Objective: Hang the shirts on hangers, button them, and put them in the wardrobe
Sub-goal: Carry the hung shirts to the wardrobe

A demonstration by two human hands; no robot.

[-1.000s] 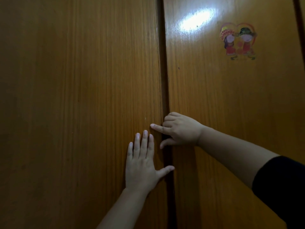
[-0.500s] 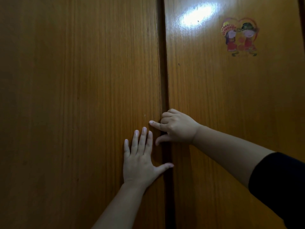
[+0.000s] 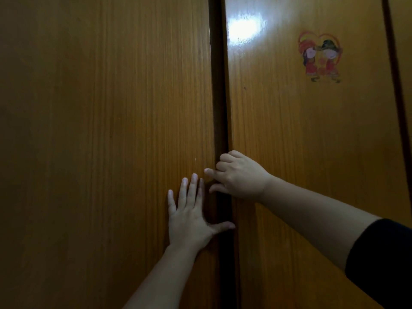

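The wardrobe fills the whole view, shown only as two tall doors of glossy orange-brown wood with fine vertical grain; its inside is hidden, so what hangs in it cannot be told, and no shirt or hanger is in sight. The left door is the darker and duller of the two, while the right door carries a bright patch of reflected light at about 12 o'clock. A narrow dark gap runs straight down between them, from 12 to 6 o'clock. Up at 2 o'clock on the right door sits a small sticker, a cartoon pair in red clothes framed by a red heart outline. The left hand lies flat on the left door at roughly 7 o'clock from the view's middle, palm to the wood, fingers straight and close together, thumb stretched sideways across the gap. The right hand is just above it at the gap, most fingers curled into the seam at the right door's edge, forefinger pointing toward 9 o'clock onto the left door, thumb hanging below. A black sleeve covers the right arm at 4 o'clock.
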